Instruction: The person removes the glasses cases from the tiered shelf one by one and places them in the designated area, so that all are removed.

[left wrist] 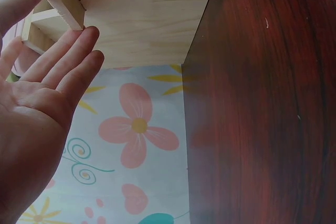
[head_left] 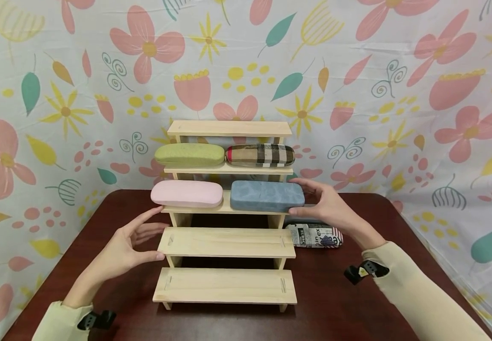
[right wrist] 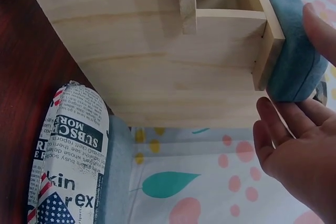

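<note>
A blue glasses case [head_left: 267, 195] lies on the middle tier of a stepped wooden stand [head_left: 226, 242]. My right hand [head_left: 330, 208] pinches its right end, thumb at the front and fingers at the back and end. To its left on that tier lies a pink glasses case [head_left: 186, 194]. With fingers spread and fairly straight, my left hand [head_left: 122, 248] is at the stand's left side, fingertips right at the tier edges. One tier higher, a green glasses case [head_left: 190, 155] and a plaid glasses case [head_left: 260, 155] lie end to end.
On the dark red table [head_left: 335, 293], right of the stand, lies a newsprint-patterned glasses case [head_left: 314, 236] with a grey-blue case [right wrist: 118, 171] beside it. The top tier [head_left: 229, 128] and two lower tiers bear nothing. A floral cloth [head_left: 246, 61] hangs behind.
</note>
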Demonstrator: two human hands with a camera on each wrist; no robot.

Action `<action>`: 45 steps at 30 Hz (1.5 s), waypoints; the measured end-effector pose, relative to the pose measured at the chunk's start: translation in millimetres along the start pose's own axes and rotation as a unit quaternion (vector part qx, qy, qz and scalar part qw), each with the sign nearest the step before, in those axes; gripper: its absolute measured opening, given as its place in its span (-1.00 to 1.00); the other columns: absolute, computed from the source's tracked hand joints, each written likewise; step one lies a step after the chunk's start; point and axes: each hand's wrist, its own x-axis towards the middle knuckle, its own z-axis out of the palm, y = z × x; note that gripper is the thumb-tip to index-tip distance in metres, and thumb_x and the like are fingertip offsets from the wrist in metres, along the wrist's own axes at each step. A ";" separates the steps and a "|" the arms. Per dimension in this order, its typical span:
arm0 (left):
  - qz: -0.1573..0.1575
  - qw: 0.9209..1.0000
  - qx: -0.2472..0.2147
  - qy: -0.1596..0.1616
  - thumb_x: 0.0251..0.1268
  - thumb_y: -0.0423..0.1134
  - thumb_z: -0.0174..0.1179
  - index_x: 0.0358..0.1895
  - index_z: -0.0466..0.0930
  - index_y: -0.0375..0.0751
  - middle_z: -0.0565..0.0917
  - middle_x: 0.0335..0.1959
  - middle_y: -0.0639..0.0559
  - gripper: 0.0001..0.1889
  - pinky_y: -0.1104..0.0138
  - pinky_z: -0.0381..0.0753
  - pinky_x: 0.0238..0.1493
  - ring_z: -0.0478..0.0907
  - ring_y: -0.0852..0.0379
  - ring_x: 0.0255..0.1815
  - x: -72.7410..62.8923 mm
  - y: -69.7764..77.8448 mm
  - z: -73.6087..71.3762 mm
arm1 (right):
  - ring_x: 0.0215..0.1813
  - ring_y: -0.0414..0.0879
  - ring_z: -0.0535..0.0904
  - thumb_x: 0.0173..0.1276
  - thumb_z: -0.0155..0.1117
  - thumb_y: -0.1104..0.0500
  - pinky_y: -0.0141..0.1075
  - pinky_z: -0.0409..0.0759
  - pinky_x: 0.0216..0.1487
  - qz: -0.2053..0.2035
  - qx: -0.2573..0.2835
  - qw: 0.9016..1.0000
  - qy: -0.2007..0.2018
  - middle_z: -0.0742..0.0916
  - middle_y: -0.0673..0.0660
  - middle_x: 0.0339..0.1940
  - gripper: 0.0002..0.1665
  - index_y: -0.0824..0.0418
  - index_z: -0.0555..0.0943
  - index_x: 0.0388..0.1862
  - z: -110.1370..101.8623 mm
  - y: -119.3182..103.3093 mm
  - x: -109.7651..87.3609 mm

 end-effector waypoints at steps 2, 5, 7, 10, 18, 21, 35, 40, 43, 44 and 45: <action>0.001 1.000 0.001 0.000 0.06 -0.41 0.64 0.66 0.25 0.04 0.71 0.22 -0.11 0.07 0.41 0.58 0.24 0.65 0.10 0.27 -0.1 0.1 -0.2 | 0.28 0.11 0.53 0.31 0.63 0.07 -0.02 0.59 0.09 0.001 0.001 1.000 -0.002 0.50 0.09 0.50 -0.06 0.04 0.41 0.61 0.0 0.1 0.8; -0.001 1.000 -0.001 0.000 0.06 -0.41 0.64 0.66 0.25 0.05 0.71 0.22 -0.11 0.07 0.41 0.58 0.24 0.65 0.10 0.27 -0.5 0.1 -0.1 | 0.28 0.11 0.53 0.30 0.64 0.08 -0.05 0.59 0.07 0.001 0.008 1.000 -0.005 0.51 0.09 0.50 -0.06 0.04 0.42 0.61 0.7 -0.4 2.0; -0.001 1.000 -0.003 0.000 0.06 -0.42 0.64 0.66 0.25 0.05 0.71 0.23 -0.10 0.07 0.40 0.58 0.25 0.65 0.10 0.27 -0.7 -0.2 -0.1 | 0.17 0.11 0.55 0.29 0.64 0.09 -0.10 0.59 -0.01 0.001 0.013 1.000 -0.005 0.56 0.12 0.41 -0.06 0.07 0.42 0.60 1.1 -0.5 2.2; -0.001 1.000 -0.005 0.000 0.06 -0.42 0.64 0.66 0.25 0.05 0.71 0.23 -0.10 0.07 0.40 0.57 0.25 0.65 0.10 0.27 -0.4 -0.5 0.2 | -0.05 0.12 0.51 0.30 0.64 0.12 -0.17 0.53 -0.15 0.000 0.022 1.000 -0.003 0.64 0.19 0.17 -0.07 0.11 0.42 0.60 1.7 -0.8 1.8; -0.001 1.000 -0.004 -0.002 0.07 -0.41 0.64 0.66 0.25 0.04 0.71 0.22 -0.09 0.06 0.39 0.58 0.25 0.65 0.11 0.27 -0.2 -0.6 0.7 | -0.06 0.13 0.57 0.31 0.61 0.17 -0.19 0.59 -0.12 -0.007 0.039 0.999 0.006 0.69 0.23 0.04 -0.12 0.13 0.45 0.57 3.8 0.3 0.2; -0.002 1.000 -0.002 -0.003 0.07 -0.41 0.64 0.66 0.25 0.05 0.71 0.23 -0.09 0.07 0.39 0.59 0.24 0.65 0.12 0.27 -0.3 -0.6 0.5 | -0.01 0.13 0.60 0.32 0.60 0.17 -0.19 0.61 -0.05 -0.007 0.047 0.999 0.008 0.69 0.20 0.11 -0.13 0.12 0.45 0.56 4.4 0.6 -1.2; 0.001 1.000 -0.003 0.001 0.06 -0.41 0.64 0.66 0.25 0.01 0.72 0.22 -0.12 0.07 0.40 0.58 0.24 0.65 0.13 0.26 -0.6 0.2 0.9 | 0.08 0.04 0.65 0.36 0.57 0.21 -0.23 0.67 0.00 -0.022 0.075 0.997 0.021 0.70 0.21 0.21 -0.18 0.14 0.46 0.55 3.2 4.1 -7.3; -0.002 1.000 -0.003 0.001 0.07 -0.40 0.64 0.66 0.25 0.03 0.71 0.22 -0.11 0.06 0.39 0.58 0.25 0.65 0.12 0.27 -0.6 0.9 0.3 | 0.01 0.05 0.64 0.36 0.56 0.22 -0.24 0.67 -0.05 -0.028 0.080 0.996 0.028 0.70 0.24 0.15 -0.20 0.14 0.47 0.54 2.7 4.7 -10.2; -0.004 1.000 -0.001 -0.001 0.08 -0.39 0.64 0.66 0.25 0.05 0.71 0.23 -0.09 0.06 0.40 0.58 0.25 0.65 0.11 0.27 -0.5 1.4 0.0 | 0.02 0.10 0.66 0.37 0.55 0.25 -0.22 0.70 -0.05 -0.029 0.095 0.995 0.026 0.69 0.29 0.11 -0.21 0.19 0.46 0.53 2.8 5.6 -12.4; -0.004 1.000 0.000 -0.001 0.08 -0.38 0.64 0.66 0.25 0.06 0.71 0.23 -0.09 0.06 0.40 0.58 0.25 0.65 0.11 0.27 -0.4 1.6 -0.1 | 0.04 0.10 0.66 0.37 0.55 0.25 -0.22 0.71 -0.05 -0.030 0.098 0.994 0.027 0.69 0.29 0.14 -0.21 0.20 0.45 0.54 2.8 5.8 -13.2; -0.004 1.000 0.001 -0.001 0.08 -0.38 0.64 0.66 0.25 0.06 0.71 0.23 -0.08 0.06 0.40 0.58 0.25 0.65 0.10 0.27 -0.4 1.7 -0.2 | 0.05 0.11 0.66 0.37 0.55 0.26 -0.22 0.71 -0.05 -0.031 0.100 0.994 0.027 0.68 0.29 0.16 -0.20 0.22 0.45 0.54 2.9 5.9 -13.8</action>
